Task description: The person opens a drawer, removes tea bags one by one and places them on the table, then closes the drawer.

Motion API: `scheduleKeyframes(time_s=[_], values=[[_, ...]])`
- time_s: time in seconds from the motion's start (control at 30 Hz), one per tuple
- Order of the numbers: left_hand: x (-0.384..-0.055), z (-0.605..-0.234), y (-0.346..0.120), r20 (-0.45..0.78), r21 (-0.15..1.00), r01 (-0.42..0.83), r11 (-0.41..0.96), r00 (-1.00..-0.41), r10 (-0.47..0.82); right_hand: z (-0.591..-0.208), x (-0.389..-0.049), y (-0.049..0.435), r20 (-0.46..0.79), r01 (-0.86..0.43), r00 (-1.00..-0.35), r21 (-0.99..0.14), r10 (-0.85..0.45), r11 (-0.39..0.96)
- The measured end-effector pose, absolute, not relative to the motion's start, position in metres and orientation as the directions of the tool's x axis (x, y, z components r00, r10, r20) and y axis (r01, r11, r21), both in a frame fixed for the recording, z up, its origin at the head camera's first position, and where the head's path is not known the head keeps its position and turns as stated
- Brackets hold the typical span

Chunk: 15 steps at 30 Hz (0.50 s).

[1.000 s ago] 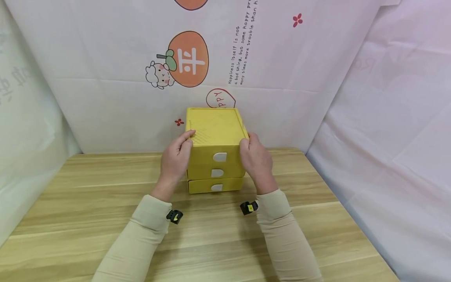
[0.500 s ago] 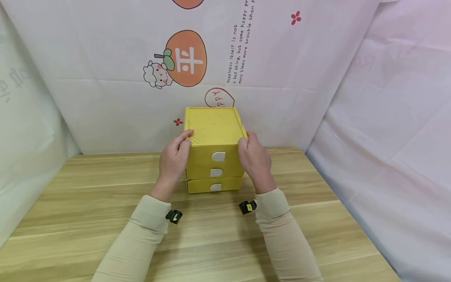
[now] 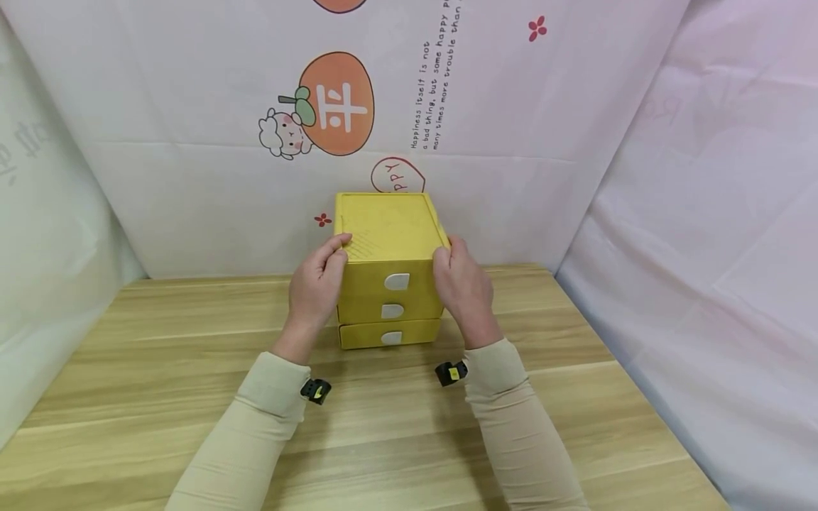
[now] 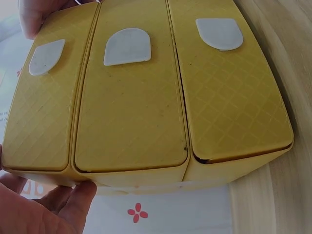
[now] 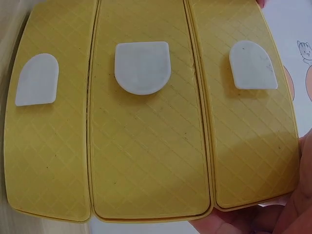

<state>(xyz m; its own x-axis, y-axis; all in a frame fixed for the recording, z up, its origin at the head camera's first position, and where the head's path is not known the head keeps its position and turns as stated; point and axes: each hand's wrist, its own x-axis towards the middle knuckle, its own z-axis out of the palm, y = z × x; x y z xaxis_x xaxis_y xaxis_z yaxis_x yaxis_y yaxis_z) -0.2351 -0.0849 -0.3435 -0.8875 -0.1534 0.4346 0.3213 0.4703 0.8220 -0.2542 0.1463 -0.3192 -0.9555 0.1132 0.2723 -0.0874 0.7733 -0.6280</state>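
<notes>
A yellow three-drawer storage box (image 3: pixel 393 223) stands on the table near the back wall, its drawer fronts facing me. Each front carries a white rounded tab (image 4: pixel 127 47). The left hand (image 3: pixel 316 284) grips the box's upper left side, with fingertips over the top edge. On the opposite side the right hand (image 3: pixel 465 284) holds the upper right edge, thumb near the front corner. A dark gap shows at one corner of the bottom drawer (image 4: pixel 239 97) in the left wrist view. The drawer fronts (image 5: pixel 148 146) fill most of the right wrist view.
The wooden table (image 3: pixel 377 440) spreads in front and to both sides. A white printed sheet (image 3: pixel 211 92) hangs right behind the box. White cloth walls (image 3: pixel 716 234) close off both sides.
</notes>
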Motion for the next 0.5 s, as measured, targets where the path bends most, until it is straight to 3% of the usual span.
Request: scheduleKeyframes(time_s=[0.5], values=[[-0.234, -0.333, -0.094, 0.346, 0.869, 0.272, 0.413, -0.931, -0.114, -0.315, -0.254, 0.151, 0.216, -0.077, -0.972, -0.654, 0.089, 0.752]])
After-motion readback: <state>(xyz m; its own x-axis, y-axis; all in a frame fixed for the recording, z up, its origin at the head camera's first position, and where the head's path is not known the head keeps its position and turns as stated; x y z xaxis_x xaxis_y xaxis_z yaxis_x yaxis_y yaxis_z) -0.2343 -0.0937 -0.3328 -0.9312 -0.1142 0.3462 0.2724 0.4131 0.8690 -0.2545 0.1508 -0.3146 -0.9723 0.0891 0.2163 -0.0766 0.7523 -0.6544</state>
